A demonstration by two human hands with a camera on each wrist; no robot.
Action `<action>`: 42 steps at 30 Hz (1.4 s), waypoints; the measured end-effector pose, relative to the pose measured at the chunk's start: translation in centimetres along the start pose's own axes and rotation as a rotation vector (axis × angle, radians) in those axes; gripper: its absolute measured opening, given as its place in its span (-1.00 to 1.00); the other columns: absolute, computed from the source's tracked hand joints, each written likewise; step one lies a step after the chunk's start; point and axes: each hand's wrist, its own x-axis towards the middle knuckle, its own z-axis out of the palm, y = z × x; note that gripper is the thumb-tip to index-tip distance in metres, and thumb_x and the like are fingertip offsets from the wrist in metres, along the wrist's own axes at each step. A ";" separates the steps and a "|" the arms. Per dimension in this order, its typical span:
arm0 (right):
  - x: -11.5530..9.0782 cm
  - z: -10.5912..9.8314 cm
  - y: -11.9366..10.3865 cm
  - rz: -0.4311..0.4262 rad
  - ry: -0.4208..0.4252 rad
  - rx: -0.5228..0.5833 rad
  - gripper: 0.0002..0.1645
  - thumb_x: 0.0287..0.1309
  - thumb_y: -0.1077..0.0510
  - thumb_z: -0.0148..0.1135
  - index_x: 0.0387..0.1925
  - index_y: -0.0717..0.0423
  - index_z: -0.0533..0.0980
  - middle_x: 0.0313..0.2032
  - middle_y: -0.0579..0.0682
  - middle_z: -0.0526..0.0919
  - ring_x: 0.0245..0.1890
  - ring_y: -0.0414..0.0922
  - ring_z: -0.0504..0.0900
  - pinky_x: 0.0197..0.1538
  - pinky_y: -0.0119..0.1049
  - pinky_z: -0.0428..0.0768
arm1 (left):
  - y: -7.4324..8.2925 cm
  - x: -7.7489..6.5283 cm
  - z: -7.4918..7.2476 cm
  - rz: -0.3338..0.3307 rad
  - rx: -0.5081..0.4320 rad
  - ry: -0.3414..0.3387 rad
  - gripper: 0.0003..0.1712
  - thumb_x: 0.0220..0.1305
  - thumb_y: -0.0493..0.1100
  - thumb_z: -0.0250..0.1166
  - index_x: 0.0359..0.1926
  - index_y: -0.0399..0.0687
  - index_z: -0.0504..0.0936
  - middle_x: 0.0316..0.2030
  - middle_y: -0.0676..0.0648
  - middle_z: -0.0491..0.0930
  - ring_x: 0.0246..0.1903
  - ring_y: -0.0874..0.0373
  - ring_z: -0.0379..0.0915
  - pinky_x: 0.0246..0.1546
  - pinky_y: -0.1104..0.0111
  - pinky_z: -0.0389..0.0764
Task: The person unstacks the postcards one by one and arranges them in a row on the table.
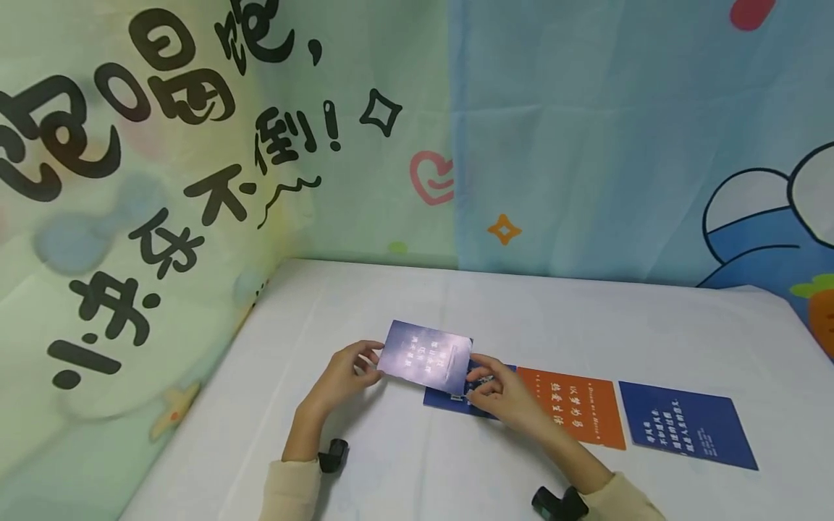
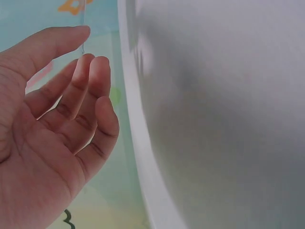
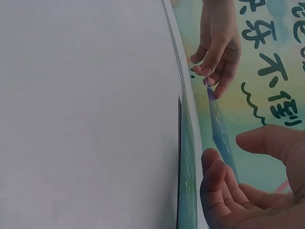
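Note:
A purple postcard-like card (image 1: 425, 356) with white printed characters is held up over the white table, tilted and catching light. My left hand (image 1: 352, 369) pinches its left edge between thumb and fingers. At the right edge, my right hand (image 1: 504, 394) holds it with curled fingers. The right wrist view shows the card (image 3: 220, 129) nearly edge-on, stretching from the left hand (image 3: 220, 47) to the right hand (image 3: 252, 186). Beneath it lies a blue card (image 1: 446, 401), partly hidden by the held card and the right hand.
To the right on the table (image 1: 365, 463), an orange card (image 1: 586, 405) adjoins the covered blue one. Beyond it lies a dark blue card (image 1: 691, 423) with white text. Printed cloth backdrops (image 1: 573, 145) rise behind and left of the table.

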 end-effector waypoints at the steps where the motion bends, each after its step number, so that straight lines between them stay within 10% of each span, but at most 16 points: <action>1: 0.1 0.2 0.0 0.005 -0.004 0.008 -0.23 0.07 0.36 0.31 0.32 0.38 0.25 -0.03 0.24 0.55 -0.26 -0.09 0.64 -0.28 -0.47 0.56 | -0.2 -0.1 -0.2 -0.003 -0.005 0.001 -0.50 0.14 -0.41 0.33 0.15 -0.30 0.51 -0.22 -0.11 0.57 -0.29 0.13 0.53 -0.28 0.41 0.54; 42: 2.3 5.5 -0.9 0.066 -0.166 0.139 -0.26 0.17 0.31 0.23 0.32 0.52 0.21 0.06 0.30 0.47 -0.60 -0.18 0.46 -0.54 -0.41 0.41 | -1.7 -2.0 -4.2 -0.240 0.190 -0.045 -0.56 0.09 -0.42 0.35 0.05 -0.39 0.55 -0.29 -0.11 0.61 -0.22 0.02 0.56 -0.16 0.17 0.59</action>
